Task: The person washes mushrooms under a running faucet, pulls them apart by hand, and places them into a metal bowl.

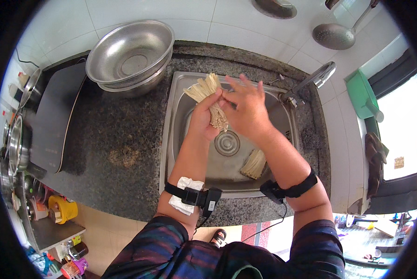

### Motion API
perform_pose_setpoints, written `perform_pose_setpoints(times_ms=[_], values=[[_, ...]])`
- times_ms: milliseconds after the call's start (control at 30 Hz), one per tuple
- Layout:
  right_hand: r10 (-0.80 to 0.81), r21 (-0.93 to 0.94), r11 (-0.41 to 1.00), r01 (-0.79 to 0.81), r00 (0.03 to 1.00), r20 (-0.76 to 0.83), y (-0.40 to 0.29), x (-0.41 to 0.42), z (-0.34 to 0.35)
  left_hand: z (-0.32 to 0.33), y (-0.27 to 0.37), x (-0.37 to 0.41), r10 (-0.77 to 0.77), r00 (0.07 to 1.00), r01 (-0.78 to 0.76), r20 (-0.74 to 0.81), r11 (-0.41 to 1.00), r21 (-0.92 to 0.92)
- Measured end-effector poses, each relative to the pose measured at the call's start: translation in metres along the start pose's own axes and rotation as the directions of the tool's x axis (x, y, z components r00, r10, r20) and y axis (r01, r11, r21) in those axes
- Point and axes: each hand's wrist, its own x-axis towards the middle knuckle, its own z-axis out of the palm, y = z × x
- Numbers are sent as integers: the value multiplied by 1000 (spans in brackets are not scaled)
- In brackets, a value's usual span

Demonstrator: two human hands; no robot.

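Observation:
A bundle of enoki mushrooms (208, 91) is held over the stainless steel sink (201, 174), its frayed base end up and the small caps towards the drain. My left hand (204, 117) grips it, the thumb lying across the stems. Close at its right side is my right hand (246, 104), fingers spread, its thumb and index side by my left thumb; whether it touches the bundle is hard to tell. A second enoki bundle (253, 164) lies on the sink floor at the lower right, partly behind my right forearm.
Left of the sink, a perforated steel colander (131, 55) rests in a steel bowl on the granite counter (117, 129), beside a dark flat appliance (56, 115). The faucet (311, 80) stands at the right rear. A skimmer (335, 36) and a green plastic container (361, 93) hang on the wall.

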Motion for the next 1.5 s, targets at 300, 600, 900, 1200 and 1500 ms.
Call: perform_pose_setpoints(times_ms=[300, 600, 900, 1200, 1500], values=[[454, 740, 330, -586, 786, 420, 35, 20, 8, -7, 2, -3, -294, 952, 295, 85, 956, 10], [65, 834, 14, -552, 833, 550, 35, 35, 17, -7, 1, -3, -434, 900, 406, 40, 868, 287], [183, 832, 11, -555, 819, 544, 32, 37, 5, 14, -5, -13, -356, 924, 373, -136, 770, 517], [168, 866, -29, -498, 852, 496, 23, 41, 17, 2, -3, -7, -381, 918, 378, -109, 764, 523], [302, 860, 118, -496, 843, 445, 22, 42, 29, -2, -1, -4, -400, 909, 411, -121, 807, 425]])
